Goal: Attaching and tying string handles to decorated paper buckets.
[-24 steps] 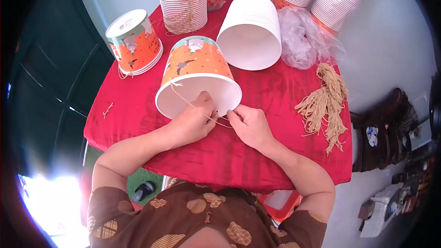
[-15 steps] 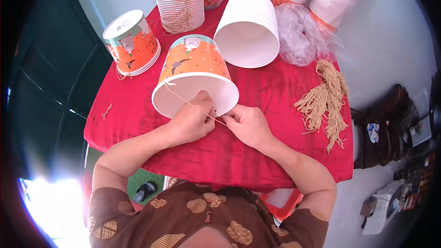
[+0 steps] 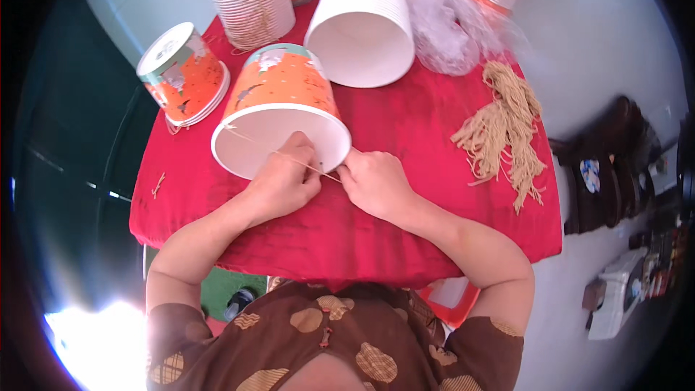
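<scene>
An orange paper bucket printed with dark bats and a green band lies tilted on the table, its white mouth facing me. A thin beige string runs from the left of the rim across my left hand to the rim's lower right. My left hand is closed in front of the mouth, its fingers partly inside. What those fingers hold is hidden. At the lower right rim my right hand pinches the bucket's edge, close to the string's end.
A red cloth covers the table. White nested buckets lie behind, beside crumpled clear plastic. An upside-down orange bucket stack stands left, and a tall stack behind. A bundle of beige strings lies right.
The view has shifted, so the table's contents appear farther left. My hands stay at the bucket's mouth; my right fingers have closed in on the rim.
</scene>
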A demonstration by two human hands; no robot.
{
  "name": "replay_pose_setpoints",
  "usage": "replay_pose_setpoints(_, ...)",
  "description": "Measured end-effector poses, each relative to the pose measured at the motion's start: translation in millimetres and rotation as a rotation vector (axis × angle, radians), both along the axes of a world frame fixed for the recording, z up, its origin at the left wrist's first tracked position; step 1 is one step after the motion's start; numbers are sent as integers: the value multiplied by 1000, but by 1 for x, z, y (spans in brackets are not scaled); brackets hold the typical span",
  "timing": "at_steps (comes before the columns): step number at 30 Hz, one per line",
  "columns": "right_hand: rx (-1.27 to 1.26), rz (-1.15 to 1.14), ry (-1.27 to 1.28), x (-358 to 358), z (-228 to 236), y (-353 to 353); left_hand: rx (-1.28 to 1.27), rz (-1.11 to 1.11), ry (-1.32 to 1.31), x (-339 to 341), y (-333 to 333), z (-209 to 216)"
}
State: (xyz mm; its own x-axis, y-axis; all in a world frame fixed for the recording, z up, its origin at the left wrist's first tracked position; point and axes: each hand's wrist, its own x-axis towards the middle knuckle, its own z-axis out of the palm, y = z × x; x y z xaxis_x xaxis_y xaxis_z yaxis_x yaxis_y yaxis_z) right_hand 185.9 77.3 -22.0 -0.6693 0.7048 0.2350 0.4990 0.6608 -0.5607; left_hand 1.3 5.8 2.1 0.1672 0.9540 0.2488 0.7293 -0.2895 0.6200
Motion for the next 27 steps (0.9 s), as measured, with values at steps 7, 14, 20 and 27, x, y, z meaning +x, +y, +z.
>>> replay_pose_setpoints(7, 44, 28, -7, -1, 0, -5, 23, -22, 124, 8, -2, 0)
replay_pose_setpoints(14, 197, 66, 94, 44, 35, -29, 147, -54, 253, 18, -2, -3)
replay_pose_setpoints(20, 734, -4, 471, 131, 88, -72, 212, -71, 345, 22, -4, 0)
replay_pose_setpoints(27, 1084, -1028, 647, 332, 79, -73, 233, -64, 426, 30, -6, -4)
